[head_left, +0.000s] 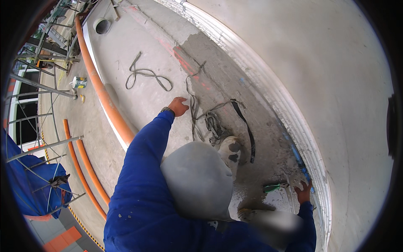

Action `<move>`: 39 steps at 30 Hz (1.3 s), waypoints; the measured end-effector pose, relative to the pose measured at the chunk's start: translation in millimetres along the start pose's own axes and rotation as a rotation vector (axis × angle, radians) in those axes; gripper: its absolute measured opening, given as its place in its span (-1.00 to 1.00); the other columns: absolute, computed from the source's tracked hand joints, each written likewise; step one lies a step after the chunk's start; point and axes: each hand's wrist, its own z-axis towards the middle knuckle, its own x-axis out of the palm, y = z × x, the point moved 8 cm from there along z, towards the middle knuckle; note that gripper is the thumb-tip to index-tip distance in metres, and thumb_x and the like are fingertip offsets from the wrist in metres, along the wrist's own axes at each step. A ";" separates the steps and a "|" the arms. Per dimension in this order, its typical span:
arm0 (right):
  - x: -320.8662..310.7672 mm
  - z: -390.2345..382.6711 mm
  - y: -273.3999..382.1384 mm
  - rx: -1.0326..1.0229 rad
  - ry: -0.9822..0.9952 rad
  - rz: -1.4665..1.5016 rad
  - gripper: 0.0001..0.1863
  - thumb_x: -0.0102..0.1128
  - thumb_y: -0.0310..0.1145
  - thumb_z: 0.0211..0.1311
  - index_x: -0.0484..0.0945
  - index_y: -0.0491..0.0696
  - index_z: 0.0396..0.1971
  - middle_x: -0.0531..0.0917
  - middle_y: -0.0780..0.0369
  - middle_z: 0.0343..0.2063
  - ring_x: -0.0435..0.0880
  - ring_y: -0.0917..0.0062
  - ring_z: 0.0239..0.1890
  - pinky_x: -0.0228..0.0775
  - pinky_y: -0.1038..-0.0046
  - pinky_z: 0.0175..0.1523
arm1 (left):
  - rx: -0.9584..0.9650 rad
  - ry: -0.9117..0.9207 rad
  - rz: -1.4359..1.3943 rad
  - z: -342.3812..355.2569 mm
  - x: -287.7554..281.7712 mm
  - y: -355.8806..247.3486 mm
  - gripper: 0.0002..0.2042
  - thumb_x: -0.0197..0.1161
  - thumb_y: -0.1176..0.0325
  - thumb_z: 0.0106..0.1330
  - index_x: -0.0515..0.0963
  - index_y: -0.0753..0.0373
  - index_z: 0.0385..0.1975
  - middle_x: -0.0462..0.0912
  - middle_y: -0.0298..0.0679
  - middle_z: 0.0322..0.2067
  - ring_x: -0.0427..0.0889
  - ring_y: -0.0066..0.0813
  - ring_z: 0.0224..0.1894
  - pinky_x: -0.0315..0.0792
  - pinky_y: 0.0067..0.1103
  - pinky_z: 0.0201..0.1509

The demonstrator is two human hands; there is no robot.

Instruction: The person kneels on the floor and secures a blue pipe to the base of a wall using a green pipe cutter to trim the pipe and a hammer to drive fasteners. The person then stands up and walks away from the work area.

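Observation:
My left hand (179, 106), with a watch at the wrist, reaches out over the grey ledge (155, 46). Its fingers are partly stretched and I see nothing in them. Just right of it lies a loose grey strap (193, 110), which runs to a tangled bundle (215, 126) by my shoe (230, 152). At the lower right my right hand (303, 192) rests with spread fingers against the blue strip (297, 155) at the foot of the ribbed white moulding (268, 86). Close by is a green-handled tool (275, 187), its kind unclear.
A black strap (244, 124) and another looped grey strap (145, 72) lie on the ledge. A long orange pipe (95, 75) follows its left edge. Lower down are two more orange pipes (79, 168), a bucket (79, 82) and metal scaffolding (42, 88). A pale wall (344, 105) rises at right.

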 end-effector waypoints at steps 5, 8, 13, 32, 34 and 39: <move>-3.9 5.8 -29.7 -0.082 -0.081 -0.141 0.30 0.54 -0.35 0.13 -0.35 -0.11 0.62 0.51 -0.02 0.38 0.40 0.09 0.46 0.29 0.18 0.49 | 0.072 -0.087 -0.020 8.3 12.7 -23.3 -0.31 0.35 0.12 0.24 0.46 0.29 0.38 0.35 0.22 0.44 0.24 0.17 0.53 0.22 -0.26 0.60; 2.5 4.2 -6.5 0.010 0.000 0.059 0.30 0.54 -0.35 0.12 -0.35 -0.11 0.62 0.51 -0.02 0.37 0.40 0.09 0.46 0.37 0.19 0.44 | -0.008 -0.172 0.013 6.9 -2.8 -23.3 -0.31 0.39 0.16 0.24 0.44 0.25 0.39 0.40 0.15 0.41 0.20 0.10 0.55 0.19 -0.26 0.61; 0.4 -1.0 -1.8 0.013 0.001 0.062 0.30 0.54 -0.35 0.13 -0.35 -0.06 0.63 0.53 -0.01 0.36 0.39 0.08 0.46 0.37 0.15 0.44 | 0.032 -0.239 0.028 29.9 -32.6 -44.1 -0.35 0.39 0.17 0.23 0.50 0.22 0.35 0.38 0.21 0.42 0.15 0.14 0.58 0.20 -0.24 0.61; -2.2 2.7 9.2 0.017 0.010 -0.097 -0.20 0.54 -0.20 0.11 0.50 -0.21 0.34 -0.07 -0.08 0.62 0.10 0.04 0.62 0.08 0.17 0.62 | -0.254 -0.217 0.017 33.5 -45.9 32.2 -0.29 0.39 0.12 0.20 0.48 0.29 0.37 0.24 0.43 0.43 0.14 0.29 0.57 0.16 -0.23 0.63; -2.9 2.4 -7.3 0.024 0.005 -0.077 -0.11 0.55 -0.23 0.11 0.37 -0.20 0.43 0.00 -0.09 0.61 0.11 0.05 0.62 0.08 0.18 0.61 | -0.270 -0.197 0.001 35.9 -38.6 37.4 -0.24 0.39 0.09 0.20 0.44 0.29 0.42 0.21 0.42 0.46 0.12 0.24 0.59 0.15 -0.26 0.64; 2.7 2.4 0.0 0.080 0.048 0.123 0.14 0.54 -0.30 0.11 -0.03 -0.15 0.60 0.27 -0.07 0.52 0.18 0.06 0.59 0.09 0.21 0.60 | -0.220 -0.133 0.070 50.3 -24.5 86.0 -0.23 0.38 0.06 0.20 0.45 0.31 0.41 0.23 0.34 0.48 0.13 0.22 0.58 0.16 -0.28 0.63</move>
